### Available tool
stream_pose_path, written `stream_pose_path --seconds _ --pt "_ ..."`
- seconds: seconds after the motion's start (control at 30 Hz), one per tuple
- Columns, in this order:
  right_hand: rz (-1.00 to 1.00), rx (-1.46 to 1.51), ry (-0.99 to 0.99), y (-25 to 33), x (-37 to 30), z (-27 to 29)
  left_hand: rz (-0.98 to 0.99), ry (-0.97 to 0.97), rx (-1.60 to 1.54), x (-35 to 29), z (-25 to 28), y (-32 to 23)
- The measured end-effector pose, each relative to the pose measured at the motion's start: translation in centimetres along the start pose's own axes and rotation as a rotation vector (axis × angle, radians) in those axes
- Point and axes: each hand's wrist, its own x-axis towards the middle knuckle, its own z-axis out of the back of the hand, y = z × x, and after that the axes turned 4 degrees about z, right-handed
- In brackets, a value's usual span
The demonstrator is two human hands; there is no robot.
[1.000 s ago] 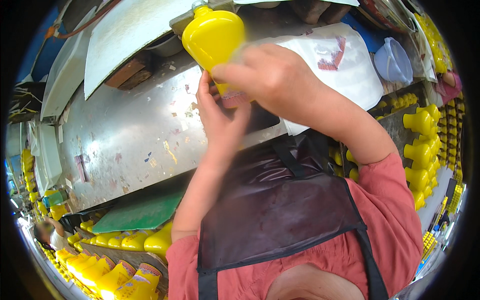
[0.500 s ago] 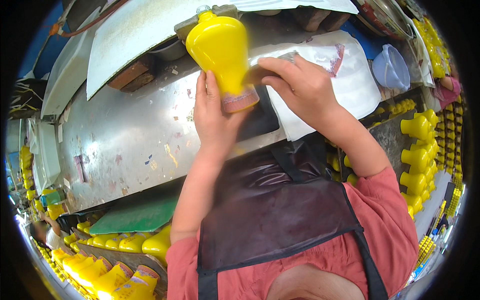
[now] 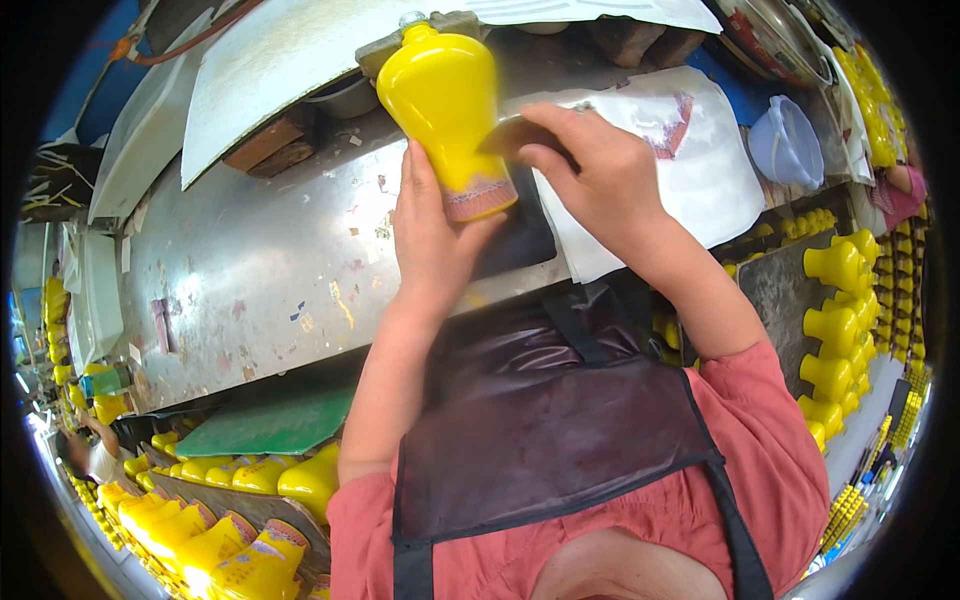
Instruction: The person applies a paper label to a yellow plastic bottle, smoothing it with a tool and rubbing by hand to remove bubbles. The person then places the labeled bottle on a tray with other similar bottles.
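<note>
A glossy yellow vase (image 3: 440, 95) lies tilted over the metal bench, its narrow neck away from me against a grey block (image 3: 375, 55). A pink patterned band (image 3: 480, 200) rings its near, base end. My left hand (image 3: 430, 225) holds this end, with fingers up along the left side and the thumb near the base rim. In my right hand (image 3: 600, 170), pinched between thumb and fingers, is a thin dark flat scraper (image 3: 515, 138). Its edge lies at the right side of the vase just above the band; blur hides whether it presses there.
White sheets (image 3: 715, 190) and a dark pad lie on the bench (image 3: 230, 290) under my hands. A pale blue bucket (image 3: 785, 145) stands at the right. Yellow vases (image 3: 830, 320) line racks to the right and lower left (image 3: 250, 560). A co-worker (image 3: 95, 455) is at far left.
The scraper has shifted slightly left and up along the vase. My left thumb now shows more plainly beside the base. The vase stays in nearly the same place.
</note>
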Motion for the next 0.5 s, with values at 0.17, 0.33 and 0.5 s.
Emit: stream_pose_path --seconds 0.17,0.33,0.5 --pt "0.059 0.263 0.095 0.4 -0.7 0.1 -0.029 -0.127 0.151 0.1 -0.8 -0.6" --pt "-0.236 0.242 0.073 0.9 -1.3 0.1 -0.029 -0.114 0.092 0.3 -0.6 -0.2" --pt "-0.327 0.349 0.262 1.6 -2.6 -0.5 -0.039 -0.059 0.135 0.3 -0.3 -0.2"
